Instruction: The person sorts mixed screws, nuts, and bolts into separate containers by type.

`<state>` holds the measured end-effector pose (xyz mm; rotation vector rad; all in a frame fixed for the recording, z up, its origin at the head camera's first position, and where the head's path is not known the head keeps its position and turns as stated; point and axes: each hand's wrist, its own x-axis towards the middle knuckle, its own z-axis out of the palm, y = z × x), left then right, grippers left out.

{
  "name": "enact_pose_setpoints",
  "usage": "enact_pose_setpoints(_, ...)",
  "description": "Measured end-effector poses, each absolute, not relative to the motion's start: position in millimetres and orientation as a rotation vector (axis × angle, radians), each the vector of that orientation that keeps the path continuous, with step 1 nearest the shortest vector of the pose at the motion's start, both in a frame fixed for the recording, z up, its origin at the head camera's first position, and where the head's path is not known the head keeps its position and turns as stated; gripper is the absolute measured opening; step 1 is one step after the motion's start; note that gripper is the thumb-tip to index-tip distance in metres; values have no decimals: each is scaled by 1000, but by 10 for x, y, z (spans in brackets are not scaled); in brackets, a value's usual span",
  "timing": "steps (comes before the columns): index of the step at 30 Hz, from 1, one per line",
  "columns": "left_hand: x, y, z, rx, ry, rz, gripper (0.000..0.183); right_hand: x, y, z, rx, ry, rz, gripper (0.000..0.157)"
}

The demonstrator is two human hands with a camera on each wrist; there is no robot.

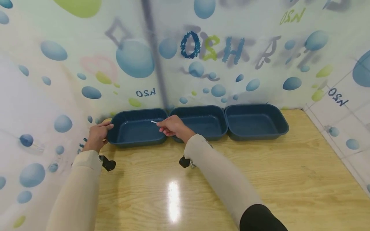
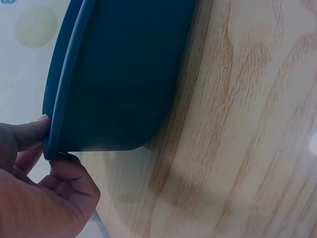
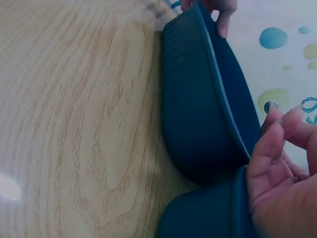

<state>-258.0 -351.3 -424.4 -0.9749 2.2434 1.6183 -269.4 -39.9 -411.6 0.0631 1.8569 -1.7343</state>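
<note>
My left hand (image 1: 97, 134) pinches the rim at the left end of the left blue tray (image 1: 138, 143). In the left wrist view, the thumb and fingers (image 2: 74, 181) lie on either side of that rim. Between thumb and fingertips, my right hand (image 1: 174, 126) holds a small silver screw (image 1: 154, 122) above the right part of the same tray. The screw's round head (image 3: 270, 106) shows in the right wrist view, while the rest of it is hidden by the fingers. The right hand overlaps the middle blue tray (image 1: 202, 108) in the head view.
A third blue tray (image 1: 257, 137) stands at the right end of the row, close against the middle one. All three sit along the back of a wooden table (image 1: 289, 173). Behind and to the left hangs a light sheet (image 1: 115, 89) printed with bubbles.
</note>
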Motion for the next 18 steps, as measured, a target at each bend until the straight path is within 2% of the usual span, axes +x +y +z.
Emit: enact_pose_setpoints(18, -2579, -3495, -4222, -983, 2212, 1638, 51, -2759, -447, -4108, 110, 1916, -1675, 31)
